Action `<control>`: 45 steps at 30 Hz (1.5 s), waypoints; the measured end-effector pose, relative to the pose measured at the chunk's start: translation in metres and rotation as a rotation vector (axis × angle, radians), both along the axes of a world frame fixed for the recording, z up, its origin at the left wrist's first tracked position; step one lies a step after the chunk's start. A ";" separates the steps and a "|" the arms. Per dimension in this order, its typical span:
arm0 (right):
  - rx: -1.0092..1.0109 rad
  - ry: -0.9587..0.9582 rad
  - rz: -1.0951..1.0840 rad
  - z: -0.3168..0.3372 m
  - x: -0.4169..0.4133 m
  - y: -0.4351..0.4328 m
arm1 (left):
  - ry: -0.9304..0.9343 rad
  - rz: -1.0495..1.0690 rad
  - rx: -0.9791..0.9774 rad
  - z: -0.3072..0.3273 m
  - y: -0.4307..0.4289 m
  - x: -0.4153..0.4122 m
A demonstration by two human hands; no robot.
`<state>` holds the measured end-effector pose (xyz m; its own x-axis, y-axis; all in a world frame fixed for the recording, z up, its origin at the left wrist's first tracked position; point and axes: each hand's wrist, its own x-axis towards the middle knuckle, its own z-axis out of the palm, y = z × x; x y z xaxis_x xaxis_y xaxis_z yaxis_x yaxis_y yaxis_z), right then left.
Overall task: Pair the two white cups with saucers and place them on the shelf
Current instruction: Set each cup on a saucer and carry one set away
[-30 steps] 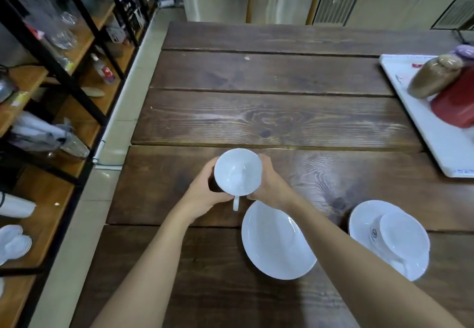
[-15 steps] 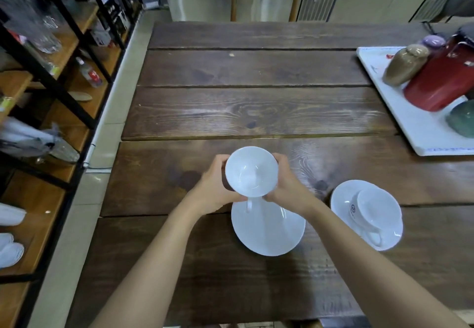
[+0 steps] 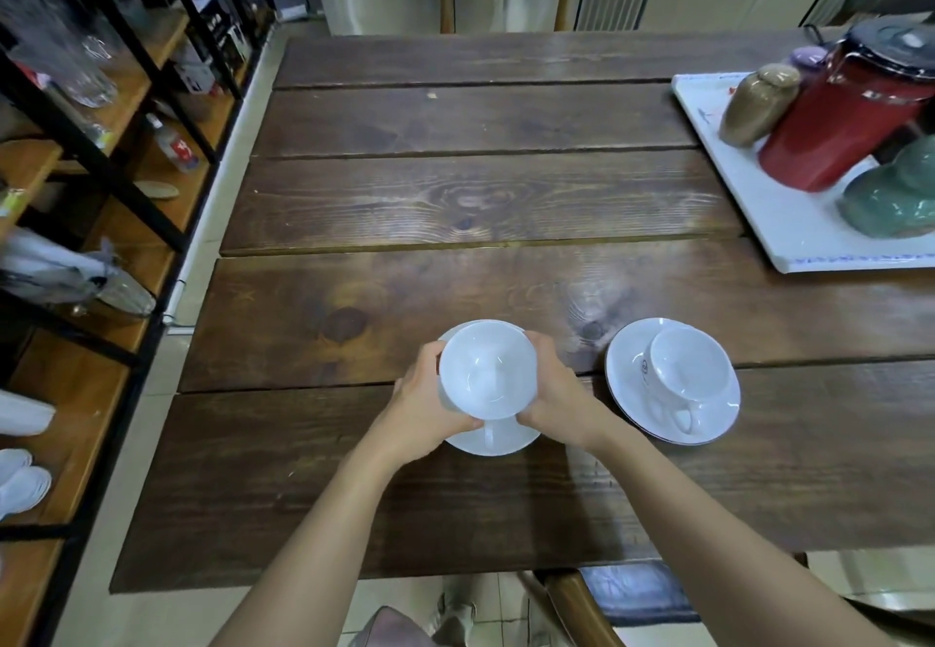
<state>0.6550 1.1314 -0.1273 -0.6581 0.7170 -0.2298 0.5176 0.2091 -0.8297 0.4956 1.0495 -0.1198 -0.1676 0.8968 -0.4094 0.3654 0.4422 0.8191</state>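
Both hands are wrapped around one white cup, the left hand on its left side and the right hand on its right, handle pointing back toward the person. The cup sits over a saucer on the dark wooden table; whether it touches is hard to tell. Just right of that saucer, a second cup rests on a second saucer. The shelf stands well left of the saucer.

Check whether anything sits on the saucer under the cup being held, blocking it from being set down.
Nothing visible does. The left hand and right hand hold the cup over its saucer; the saucer's visible rim is bare, but its centre is hidden by the cup.
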 end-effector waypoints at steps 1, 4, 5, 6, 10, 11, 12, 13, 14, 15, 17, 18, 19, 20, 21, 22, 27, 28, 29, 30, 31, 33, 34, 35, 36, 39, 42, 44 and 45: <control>0.010 -0.028 0.004 0.000 0.001 0.000 | 0.012 -0.004 0.008 0.001 -0.001 0.000; -0.017 -0.101 -0.064 -0.005 0.014 0.000 | 0.121 -0.091 -0.025 0.002 -0.002 -0.009; -0.029 -0.106 -0.116 -0.007 0.018 0.001 | 0.175 -0.119 -0.040 0.003 -0.003 -0.014; -0.040 -0.096 -0.193 -0.008 0.021 0.002 | 0.210 -0.102 -0.029 0.004 -0.002 -0.018; -0.191 0.046 -0.593 -0.002 0.021 -0.001 | 0.016 0.391 0.013 0.014 0.005 -0.021; -0.277 0.071 -0.642 -0.001 0.019 -0.002 | -0.121 0.481 -0.047 0.015 0.006 -0.019; -0.365 0.089 -0.667 -0.002 0.017 -0.004 | -0.254 0.519 -0.125 0.015 0.007 -0.016; -0.441 0.092 -0.681 -0.002 0.014 -0.005 | -0.350 0.515 -0.205 0.015 0.007 -0.012; -0.500 0.079 -0.691 -0.002 0.011 -0.006 | -0.414 0.497 -0.265 0.013 0.008 -0.008; -0.548 0.066 -0.696 -0.001 0.008 -0.006 | -0.451 0.483 -0.294 0.011 0.008 -0.006; -0.617 0.062 -0.692 -0.001 0.003 -0.006 | -0.440 0.461 -0.288 0.007 0.010 -0.004; -0.629 0.061 -0.685 -0.001 0.002 -0.006 | -0.430 0.451 -0.282 0.005 0.011 -0.004; -0.625 0.063 -0.684 -0.002 0.001 -0.006 | -0.436 0.440 -0.276 0.004 0.011 -0.006; -0.618 0.073 -0.690 -0.003 0.001 -0.007 | -0.456 0.436 -0.270 0.003 0.011 -0.008; -0.617 0.092 -0.695 -0.004 0.001 -0.009 | -0.484 0.443 -0.267 0.002 0.010 -0.010; -0.620 0.111 -0.699 -0.004 0.000 -0.010 | -0.518 0.458 -0.269 0.002 0.008 -0.012; -0.598 0.219 -0.691 0.015 -0.006 -0.023 | -0.645 0.385 -0.269 0.020 -0.009 -0.020; -0.595 0.234 -0.671 0.020 -0.007 -0.025 | -0.655 0.373 -0.247 0.025 -0.015 -0.021; -0.593 0.250 -0.644 0.025 -0.008 -0.029 | -0.660 0.371 -0.220 0.030 -0.022 -0.023; -0.587 0.261 -0.611 0.030 -0.009 -0.033 | -0.664 0.378 -0.190 0.035 -0.030 -0.024; -0.573 0.270 -0.572 0.035 -0.011 -0.038 | -0.669 0.390 -0.160 0.041 -0.039 -0.025; -0.531 0.277 -0.491 0.044 -0.014 -0.051 | -0.676 0.429 -0.098 0.050 -0.064 -0.024; -0.510 0.280 -0.455 0.047 -0.016 -0.058 | -0.670 0.449 -0.070 0.054 -0.079 -0.023; -0.498 0.286 -0.424 0.049 -0.018 -0.067 | -0.655 0.468 -0.041 0.057 -0.095 -0.021; -0.500 0.292 -0.393 0.050 -0.020 -0.077 | -0.635 0.485 -0.014 0.060 -0.112 -0.019; -0.520 0.296 -0.277 0.055 -0.025 -0.116 | -0.583 0.603 0.063 0.063 -0.166 -0.012; -0.535 0.278 -0.186 0.054 -0.038 -0.163 | -0.529 0.751 0.090 0.063 -0.227 -0.009; -0.556 0.259 -0.105 0.055 -0.051 -0.197 | -0.503 0.847 0.105 0.067 -0.271 -0.009; -0.563 0.246 -0.057 0.055 -0.060 -0.214 | -0.497 0.890 0.124 0.069 -0.294 -0.010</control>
